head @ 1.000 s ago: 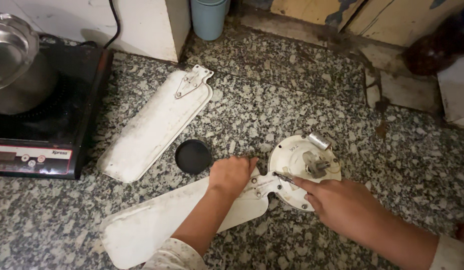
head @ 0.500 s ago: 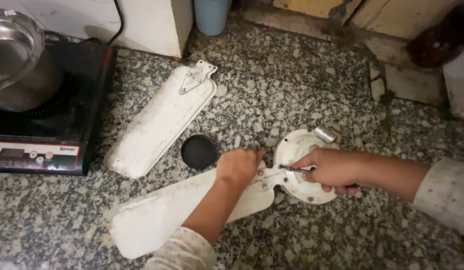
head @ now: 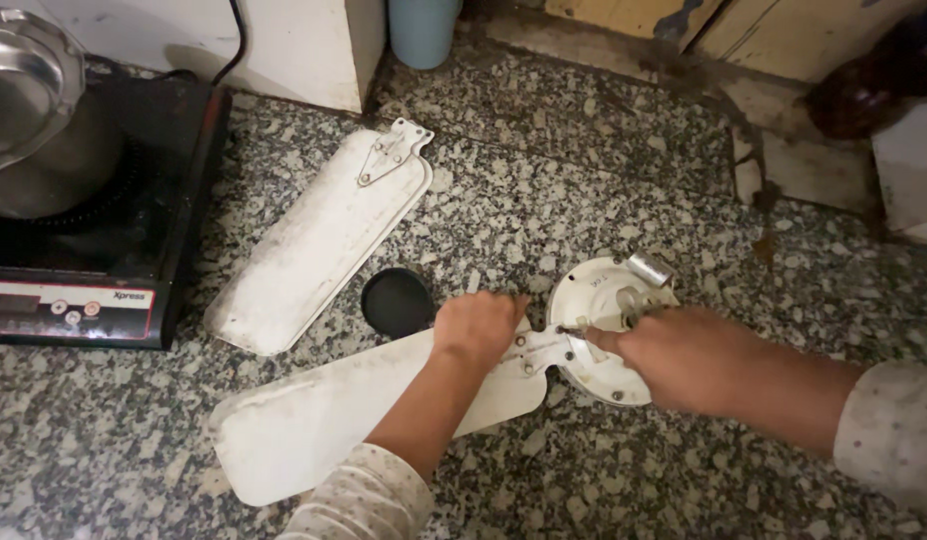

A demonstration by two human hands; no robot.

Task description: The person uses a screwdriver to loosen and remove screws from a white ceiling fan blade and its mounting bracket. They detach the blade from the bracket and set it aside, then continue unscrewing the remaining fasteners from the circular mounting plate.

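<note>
A round white fan motor housing (head: 596,300) lies on the speckled granite floor with a small silver capacitor (head: 648,268) on its top. One white fan blade (head: 324,415) reaches from it toward the lower left. My left hand (head: 476,328) presses down on that blade's metal bracket (head: 537,352). My right hand (head: 684,360) grips a thin screwdriver (head: 574,331) whose tip rests at the bracket's screw on the housing rim. The screwdriver's handle is hidden inside my fist.
A second, loose white fan blade (head: 319,245) lies upper left, a black round cap (head: 397,302) beside it. A black induction cooker (head: 84,250) with a steel pot (head: 29,110) stands at the left. A blue container (head: 421,30) and a white cabinet corner stand behind.
My right hand has swung round over the housing, its forearm now coming from the lower right. The screwdriver tip stays at the bracket screw. My left hand has kept its place.
</note>
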